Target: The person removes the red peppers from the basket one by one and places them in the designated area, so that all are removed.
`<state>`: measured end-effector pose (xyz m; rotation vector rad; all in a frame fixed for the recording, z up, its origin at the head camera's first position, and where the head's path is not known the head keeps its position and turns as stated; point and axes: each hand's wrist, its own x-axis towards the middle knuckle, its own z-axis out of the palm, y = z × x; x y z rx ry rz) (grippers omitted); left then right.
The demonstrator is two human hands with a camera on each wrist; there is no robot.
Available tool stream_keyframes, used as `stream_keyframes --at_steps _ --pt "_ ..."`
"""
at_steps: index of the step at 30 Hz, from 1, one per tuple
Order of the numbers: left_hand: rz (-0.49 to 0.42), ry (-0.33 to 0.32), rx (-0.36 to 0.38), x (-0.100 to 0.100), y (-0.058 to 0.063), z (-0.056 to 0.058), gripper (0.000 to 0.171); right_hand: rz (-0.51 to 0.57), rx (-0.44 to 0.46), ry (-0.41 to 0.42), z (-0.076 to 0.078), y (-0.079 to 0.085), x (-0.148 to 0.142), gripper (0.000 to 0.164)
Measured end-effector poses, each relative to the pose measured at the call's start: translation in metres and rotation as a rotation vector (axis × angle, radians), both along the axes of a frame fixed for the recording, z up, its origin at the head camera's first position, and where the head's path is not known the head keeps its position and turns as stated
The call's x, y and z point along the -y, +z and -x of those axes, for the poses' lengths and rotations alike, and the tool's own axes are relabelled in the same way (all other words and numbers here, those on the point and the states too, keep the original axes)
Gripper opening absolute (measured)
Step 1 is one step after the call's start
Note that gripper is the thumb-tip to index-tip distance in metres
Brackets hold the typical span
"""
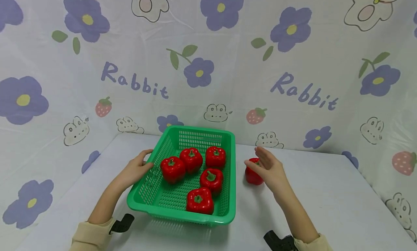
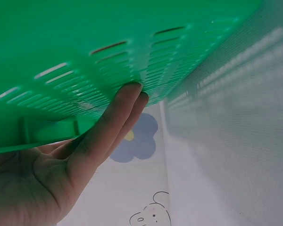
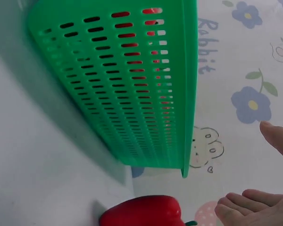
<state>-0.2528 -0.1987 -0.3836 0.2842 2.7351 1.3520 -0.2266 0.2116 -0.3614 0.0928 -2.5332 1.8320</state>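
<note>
My left hand holds the left side of a green plastic basket. In the left wrist view, two fingers lie along the basket's slotted outer wall, and the thumb reaches over the rim in the head view. Several shiny red bell peppers sit inside. Another bell pepper stands on the table right of the basket. Near it is my right hand, thumb and fingers spread apart. In the right wrist view, a gap separates the fingers from that pepper.
The white table extends to both sides of the basket. A white cloth printed with purple flowers, rabbits and strawberries hangs behind the table and along its sides. Black wrist straps sit at both sleeve cuffs.
</note>
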Motion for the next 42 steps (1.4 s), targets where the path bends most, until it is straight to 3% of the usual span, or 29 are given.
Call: stream_keyframes --at_steps 16,31,42 --pt "0.0 -0.004 0.002 -0.001 0.001 0.0 0.06 -0.017 0.019 0.095 -0.007 0.002 0.018 0.076" --pt "0.001 -0.002 0.011 -0.001 0.002 0.0 0.06 -0.013 0.019 0.237 -0.017 -0.001 0.032 0.074" --pt "0.012 0.001 0.01 -0.002 0.003 -0.002 0.06 -0.026 0.009 0.252 -0.021 0.002 0.042 0.072"
